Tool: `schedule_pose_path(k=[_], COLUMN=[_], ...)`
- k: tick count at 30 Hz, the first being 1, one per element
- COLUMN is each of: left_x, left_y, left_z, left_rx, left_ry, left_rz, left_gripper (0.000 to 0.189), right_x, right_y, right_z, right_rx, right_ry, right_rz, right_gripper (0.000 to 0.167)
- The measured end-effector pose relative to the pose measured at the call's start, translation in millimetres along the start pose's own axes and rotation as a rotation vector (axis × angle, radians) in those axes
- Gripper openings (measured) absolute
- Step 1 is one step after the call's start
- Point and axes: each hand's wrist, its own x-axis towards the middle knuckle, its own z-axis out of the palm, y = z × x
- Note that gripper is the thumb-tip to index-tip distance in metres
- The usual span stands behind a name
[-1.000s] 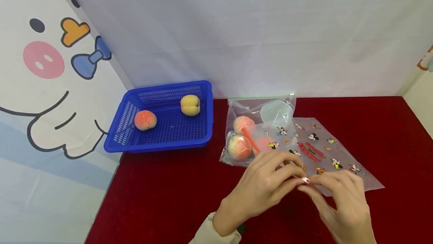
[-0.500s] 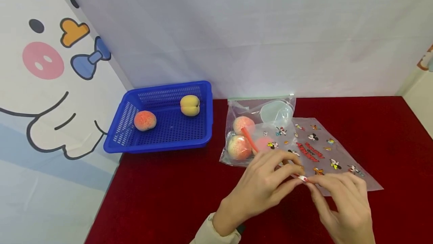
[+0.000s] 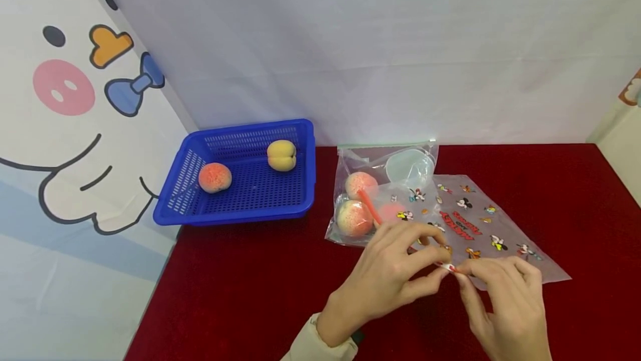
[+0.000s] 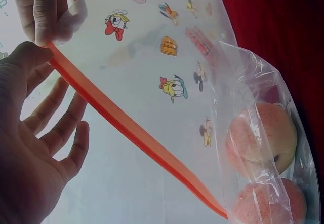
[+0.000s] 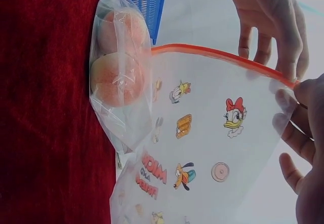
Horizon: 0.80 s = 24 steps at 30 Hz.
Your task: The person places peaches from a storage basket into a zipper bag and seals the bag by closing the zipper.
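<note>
In the head view a frosted zip bag [image 3: 483, 222] with cartoon prints and an orange-red zip strip [image 4: 126, 122] is held up at its near corner. My left hand [image 3: 395, 272] pinches the strip close to that corner between thumb and index finger; its other fingers lie behind the strip in the left wrist view. My right hand [image 3: 511, 300] pinches the corner itself, where a small white-and-red bit shows between both hands. Behind the strip's far end lies a clear zip bag [image 3: 370, 155] with several peaches [image 3: 354, 218] in it, one partly covered by the frosted bag.
A blue plastic basket [image 3: 235, 219] stands at the left with a reddish peach [image 3: 215, 177] and a yellow peach [image 3: 281, 156] inside. The dark red tablecloth [image 3: 240, 294] ends at a white curtain [image 3: 375, 60] behind. A printed panel [image 3: 75, 127] rises at the left.
My right hand's thumb and fingertips have shifted slightly at the bag's corner, and my left thumb has moved a little. The bags, basket and peaches stay in place.
</note>
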Motion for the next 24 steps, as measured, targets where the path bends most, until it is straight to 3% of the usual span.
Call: schedule_pose_path(k=[24], left_x=[-6.7], left_y=[-10.5], left_z=[7.8], left_rx=[0.008], left_ry=[0.013], left_rz=[-0.032], left_gripper=[0.011], right_x=[3.5], right_y=[-4], right_z=[-6], right_rx=[-0.025], right_ry=[0.036], right_rz=[0.027], right_gripper=[0.048])
